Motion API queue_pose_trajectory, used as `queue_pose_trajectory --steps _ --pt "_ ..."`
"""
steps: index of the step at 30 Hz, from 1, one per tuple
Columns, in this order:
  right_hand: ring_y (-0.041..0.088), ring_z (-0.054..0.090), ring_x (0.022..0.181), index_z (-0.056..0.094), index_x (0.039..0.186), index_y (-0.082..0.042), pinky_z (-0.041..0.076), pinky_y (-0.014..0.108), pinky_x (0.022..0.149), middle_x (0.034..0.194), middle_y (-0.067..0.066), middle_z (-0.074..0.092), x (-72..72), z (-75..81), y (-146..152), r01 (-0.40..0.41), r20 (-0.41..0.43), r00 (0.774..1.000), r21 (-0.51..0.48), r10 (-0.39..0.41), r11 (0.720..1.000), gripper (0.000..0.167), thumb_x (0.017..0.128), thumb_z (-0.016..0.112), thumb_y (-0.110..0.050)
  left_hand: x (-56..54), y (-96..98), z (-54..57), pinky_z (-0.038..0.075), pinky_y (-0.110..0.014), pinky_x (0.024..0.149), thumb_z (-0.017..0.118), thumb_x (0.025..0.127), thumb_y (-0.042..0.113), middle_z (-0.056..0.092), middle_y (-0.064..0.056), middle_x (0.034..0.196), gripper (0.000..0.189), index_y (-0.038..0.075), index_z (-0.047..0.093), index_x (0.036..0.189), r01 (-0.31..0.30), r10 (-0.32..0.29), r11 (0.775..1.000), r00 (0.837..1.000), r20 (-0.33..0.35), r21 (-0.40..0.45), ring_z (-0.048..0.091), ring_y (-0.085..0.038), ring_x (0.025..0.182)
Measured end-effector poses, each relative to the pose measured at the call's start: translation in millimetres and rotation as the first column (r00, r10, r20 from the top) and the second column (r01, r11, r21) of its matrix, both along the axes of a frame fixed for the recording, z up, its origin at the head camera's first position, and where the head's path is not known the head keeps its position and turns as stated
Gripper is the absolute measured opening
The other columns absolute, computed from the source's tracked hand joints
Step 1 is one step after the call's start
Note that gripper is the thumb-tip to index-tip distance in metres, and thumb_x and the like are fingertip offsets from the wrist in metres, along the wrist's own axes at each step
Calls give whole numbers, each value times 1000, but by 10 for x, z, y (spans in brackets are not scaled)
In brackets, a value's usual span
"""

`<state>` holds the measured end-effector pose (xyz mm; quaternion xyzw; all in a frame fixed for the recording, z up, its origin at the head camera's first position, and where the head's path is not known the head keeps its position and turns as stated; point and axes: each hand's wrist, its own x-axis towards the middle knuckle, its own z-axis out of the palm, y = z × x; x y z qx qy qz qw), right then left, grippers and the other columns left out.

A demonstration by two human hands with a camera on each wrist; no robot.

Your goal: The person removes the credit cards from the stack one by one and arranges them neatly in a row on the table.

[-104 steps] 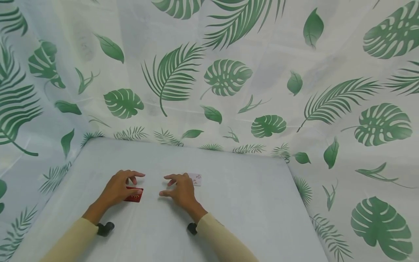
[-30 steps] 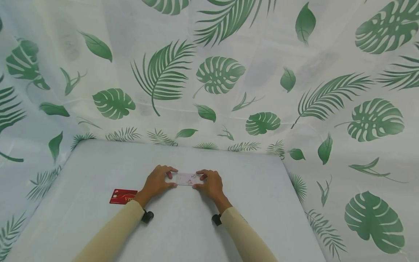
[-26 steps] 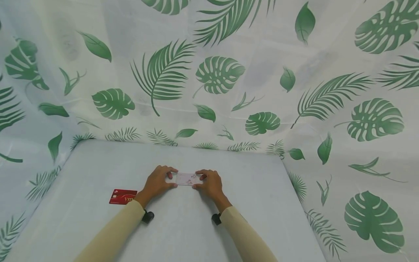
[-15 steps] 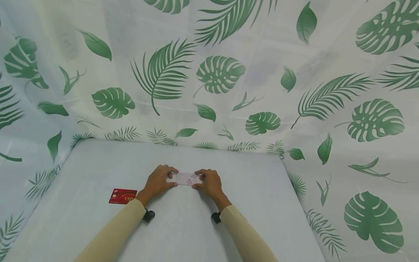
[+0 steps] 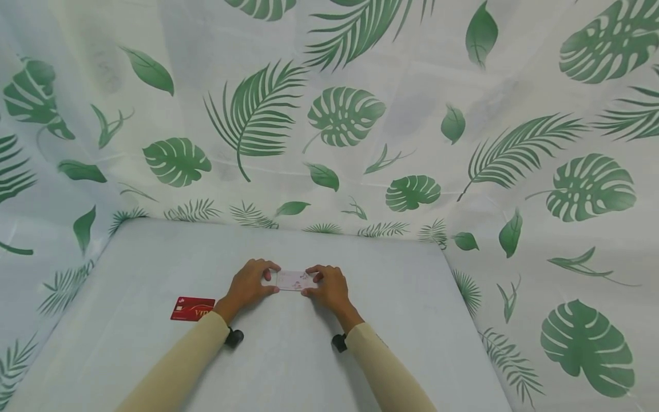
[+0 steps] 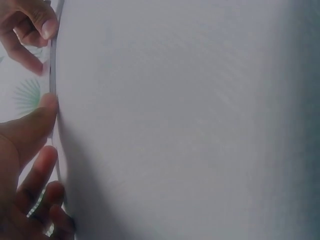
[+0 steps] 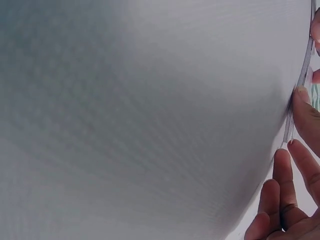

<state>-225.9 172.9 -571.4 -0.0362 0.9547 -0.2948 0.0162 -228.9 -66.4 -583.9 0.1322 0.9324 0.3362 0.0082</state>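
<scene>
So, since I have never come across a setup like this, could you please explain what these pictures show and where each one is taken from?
There is no robot here: the left hand and the right hand are a person's own, bare. The wide picture comes from a camera worn on the head, looking forward and down. The other two come from cameras worn on the wrists, one on each.

On the white surface, off to the left, lies a red VIP card, partly hidden by the left sleeve. Nearer the middle, the two hands hold a pale card by its opposite ends, between thumbs and fingers. The wrist pictures show that card edge-on, as a thin strip. Behind everything hangs a leaf-patterned sheet.
</scene>
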Motion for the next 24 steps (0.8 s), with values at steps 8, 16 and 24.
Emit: queue_pose_trajectory --steps 8,16,24 --pt "18 49 88 78 124 -22 40 35 82 94 -1 73 3 29 -9 6 10 1000 10 -7 1000 50 78 96 -26 17 0 34 43 -35 82 92 84 24 60 3 89 50 17 73 130 1 -1 1000 1000 3 6 53 -18 96" --pt "17 49 88 78 125 -22 39 33 80 93 -2 73 15 54 -5 -1 2 1000 -1 1 1000 51 77 96 -27 50 -18 100 45 -37 83 93 83 21 63 0 90 50 15 73 128 20 -19 1000 1000 -22 19 53 -19 97" --pt "17 51 91 79 124 -23 41 34 82 92 -3 73 76 89 -17 -14 -21 1000 -15 13 1000 52 76 97 -28 87 -76 137 44 -34 81 93 83 23 63 2 90 51 15 73 129 33 -33 999 999 -30 10 52 -17 92"
